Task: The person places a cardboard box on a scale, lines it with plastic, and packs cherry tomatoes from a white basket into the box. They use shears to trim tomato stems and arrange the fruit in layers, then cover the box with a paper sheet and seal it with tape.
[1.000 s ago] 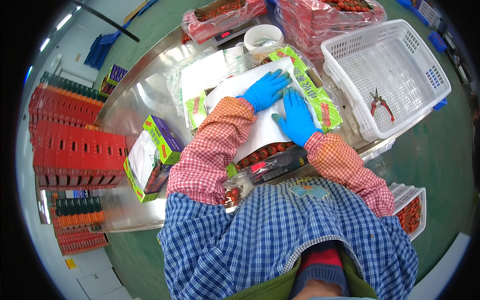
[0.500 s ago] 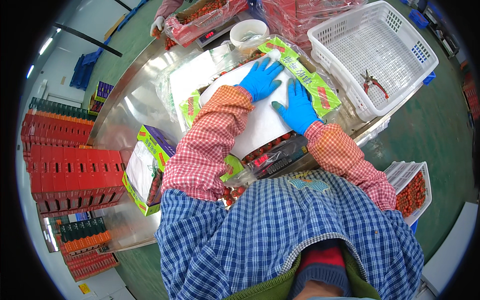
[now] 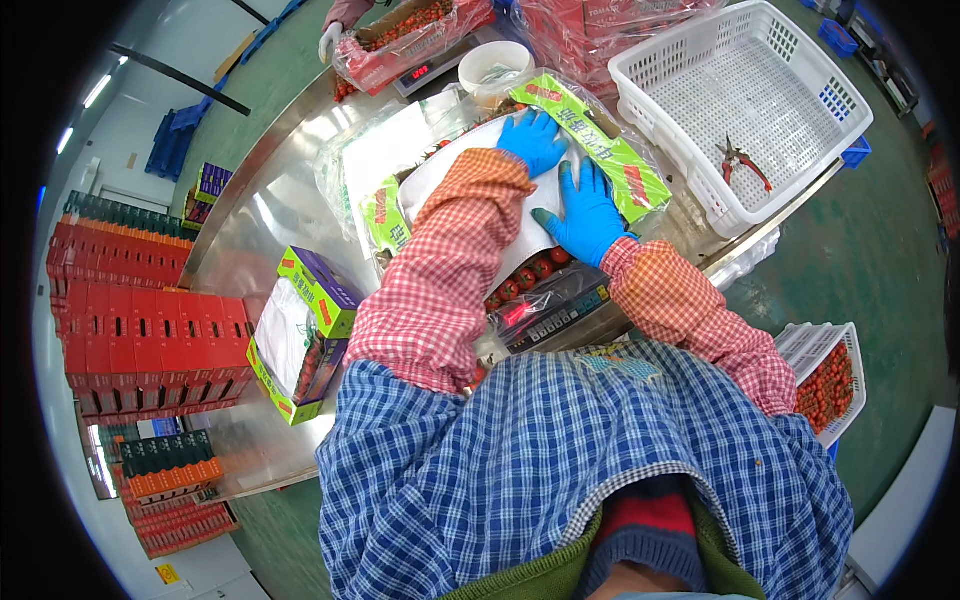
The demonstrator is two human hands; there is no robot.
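Observation:
Both of my hands wear blue gloves and press flat on a white sheet (image 3: 522,248) that covers cherry tomatoes in a green-flapped carton (image 3: 640,190). Toward the carton's far side lies my left hand (image 3: 534,142), fingers apart. My right hand (image 3: 588,218) rests beside the right flap, fingers stretched out and thumb spread. Neither hand holds anything. Along the sheet's near edge a row of red cherry tomatoes (image 3: 528,277) shows. A dark scale (image 3: 560,318) with a lit red display sits at the carton's near side, and clear plastic film surrounds the carton.
Pruning shears (image 3: 742,165) lie in a white crate (image 3: 690,165) at the right. A white tub (image 3: 497,66) and a red tomato carton (image 3: 370,62) stand beyond, near a co-worker's gloved hand (image 3: 330,42). Another green-and-purple carton (image 3: 325,290) is on the steel table (image 3: 225,255) at left.
My left hand has slid to the right and slightly away, my right hand slightly left. The sheet's near edge has drawn back, showing more tomatoes. The co-worker's hand no longer shows tomatoes in it.

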